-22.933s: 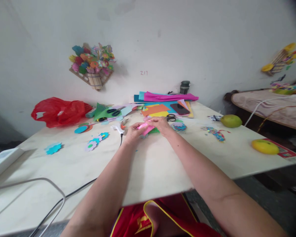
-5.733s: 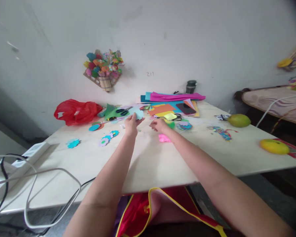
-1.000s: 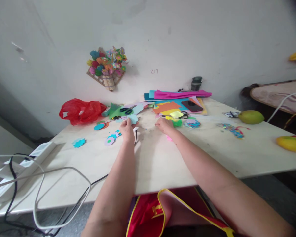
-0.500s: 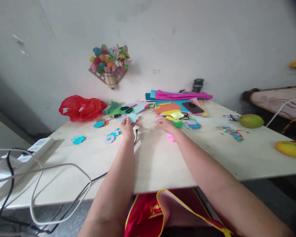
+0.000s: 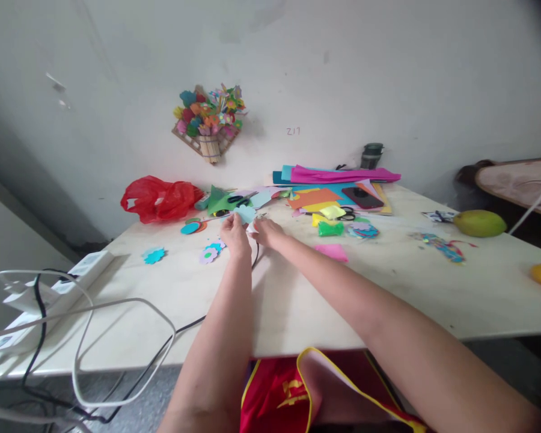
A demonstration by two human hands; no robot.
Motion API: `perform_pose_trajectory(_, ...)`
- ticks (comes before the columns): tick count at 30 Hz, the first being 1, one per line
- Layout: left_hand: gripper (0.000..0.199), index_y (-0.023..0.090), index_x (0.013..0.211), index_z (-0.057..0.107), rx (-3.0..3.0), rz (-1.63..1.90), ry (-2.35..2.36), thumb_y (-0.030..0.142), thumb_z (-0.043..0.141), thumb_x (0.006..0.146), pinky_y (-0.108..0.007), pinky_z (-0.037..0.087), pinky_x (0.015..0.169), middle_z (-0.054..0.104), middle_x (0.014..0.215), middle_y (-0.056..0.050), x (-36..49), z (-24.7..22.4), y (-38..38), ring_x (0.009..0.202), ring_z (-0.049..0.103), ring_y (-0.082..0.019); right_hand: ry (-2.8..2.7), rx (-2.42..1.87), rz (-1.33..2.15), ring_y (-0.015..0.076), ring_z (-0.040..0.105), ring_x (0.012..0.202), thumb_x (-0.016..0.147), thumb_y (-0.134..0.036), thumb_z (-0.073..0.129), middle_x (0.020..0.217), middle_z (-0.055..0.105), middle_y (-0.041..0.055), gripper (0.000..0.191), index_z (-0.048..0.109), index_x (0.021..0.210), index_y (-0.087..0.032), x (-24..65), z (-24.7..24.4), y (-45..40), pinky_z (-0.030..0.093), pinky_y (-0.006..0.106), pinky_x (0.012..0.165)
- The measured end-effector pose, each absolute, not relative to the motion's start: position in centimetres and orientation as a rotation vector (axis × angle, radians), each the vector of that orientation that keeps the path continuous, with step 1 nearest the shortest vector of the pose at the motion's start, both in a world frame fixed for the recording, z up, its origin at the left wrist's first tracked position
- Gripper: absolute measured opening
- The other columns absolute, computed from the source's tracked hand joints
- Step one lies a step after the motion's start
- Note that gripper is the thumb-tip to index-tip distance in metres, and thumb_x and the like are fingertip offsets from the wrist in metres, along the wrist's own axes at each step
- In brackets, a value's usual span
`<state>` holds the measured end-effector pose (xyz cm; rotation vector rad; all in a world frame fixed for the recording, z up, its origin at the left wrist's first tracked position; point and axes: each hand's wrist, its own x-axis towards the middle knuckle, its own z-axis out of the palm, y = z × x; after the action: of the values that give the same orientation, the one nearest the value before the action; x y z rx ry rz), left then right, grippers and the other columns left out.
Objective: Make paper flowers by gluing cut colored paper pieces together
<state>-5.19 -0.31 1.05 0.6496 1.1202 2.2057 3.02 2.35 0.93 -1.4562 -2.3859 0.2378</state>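
Observation:
A light blue flower cutout (image 5: 244, 213) is pinched in the fingers of my left hand (image 5: 235, 233), held above the table. Close beside it, my right hand (image 5: 267, 232) is closed around a small white glue gun (image 5: 252, 228), mostly covered by the fingers. Its black cord (image 5: 256, 255) runs down behind my left forearm. Left of my hands lie flower cutouts with round centres (image 5: 208, 255), blue scalloped cutouts (image 5: 154, 255) and blue and orange discs (image 5: 190, 228). Black-handled scissors (image 5: 238, 199) rest on coloured sheets just behind.
A red plastic bag (image 5: 157, 201) sits at the back left. A power strip (image 5: 85, 273) with looping cables (image 5: 139, 300) occupies the left edge. Rolled sheets (image 5: 342, 175), a phone (image 5: 363, 197), green packet (image 5: 330, 229), pink piece (image 5: 333, 252) and mango (image 5: 480, 223) lie rightward.
My right hand has moved left from beside the pink piece and closed on the glue gun. My left hand still holds the flower cutout. The view has shifted slightly left.

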Motion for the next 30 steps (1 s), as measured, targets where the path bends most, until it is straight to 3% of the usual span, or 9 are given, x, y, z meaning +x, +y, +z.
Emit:
perform_pose_trajectory(2,0.016,0.015,0.074,0.059,0.664,2.218,1.147,0.03,0.062,0.075,-0.024,0.05,0.067,0.059,0.066,0.001,-5.1,1.1,-0.3,0.061,0.057,-0.009,-2.404,-1.492,0.241,0.0297,0.058,0.111,0.084,-0.034,0.056,0.12,0.062,0.0193,0.042,0.056,0.12,-0.012,1.7,0.9,2.4,0.047,0.036,0.083)
perform_pose_trajectory(8,0.016,0.016,0.076,0.058,0.672,2.313,1.219,0.032,0.059,0.078,-0.025,0.049,0.07,0.059,0.071,0.0,-5.8,0.4,0.4,0.068,0.059,-0.012,-2.389,-1.543,0.221,0.0283,0.06,0.109,0.084,-0.012,0.049,0.117,0.063,0.0213,0.035,0.056,0.117,-0.009,0.6,1.1,2.8,0.047,0.036,0.086)
perform_pose_trajectory(15,0.016,0.019,0.08,0.056,0.674,2.465,1.34,0.035,0.052,0.083,-0.023,0.048,0.076,0.061,0.08,-0.001,-7.2,0.5,0.8,0.085,0.062,-0.013,-2.002,-1.697,0.495,0.0258,0.059,0.112,0.079,-0.016,0.052,0.123,0.059,0.0147,0.046,0.05,0.125,-0.019,3.3,1.4,4.9,0.047,0.033,0.085)
perform_pose_trajectory(20,0.013,0.017,0.078,0.052,0.533,2.305,1.185,0.028,0.054,0.085,-0.027,0.053,0.072,0.059,0.071,0.001,-5.8,1.1,0.3,0.07,0.064,-0.012,-1.49,-1.371,0.795,0.0177,0.063,0.083,0.078,-0.03,0.057,0.091,0.067,0.0051,0.028,0.058,0.103,-0.018,5.6,0.7,6.0,0.048,0.026,0.068)
perform_pose_trajectory(24,0.012,0.014,0.078,0.052,0.484,2.037,1.088,0.024,0.055,0.086,-0.032,0.057,0.069,0.06,0.064,-0.001,-4.7,0.0,0.4,0.061,0.066,-0.014,-1.225,-1.002,1.058,0.0091,0.046,0.048,0.071,-0.042,0.064,0.056,0.049,-0.0064,0.031,0.056,0.088,-0.017,7.2,0.3,4.9,0.039,0.021,0.046)
perform_pose_trajectory(26,0.01,0.012,0.077,0.054,0.481,1.944,1.076,0.018,0.056,0.084,-0.032,0.057,0.069,0.061,0.063,-0.003,-4.5,-0.8,0.6,0.058,0.065,-0.013,-1.216,-0.886,1.169,0.0071,0.04,0.042,0.065,-0.042,0.068,0.05,0.045,-0.0084,0.034,0.057,0.085,-0.017,8.1,0.2,3.9,0.034,0.019,0.04)
perform_pose_trajectory(30,0.01,0.01,0.071,0.057,0.508,1.834,1.072,0.013,0.061,0.08,-0.03,0.057,0.068,0.062,0.063,-0.003,-4.7,-2.2,1.0,0.056,0.063,-0.011,-1.253,-0.784,1.306,0.0077,0.045,0.041,0.061,-0.04,0.071,0.055,0.055,-0.0055,0.039,0.058,0.089,-0.016,9.7,-0.2,1.9,0.037,0.02,0.038)
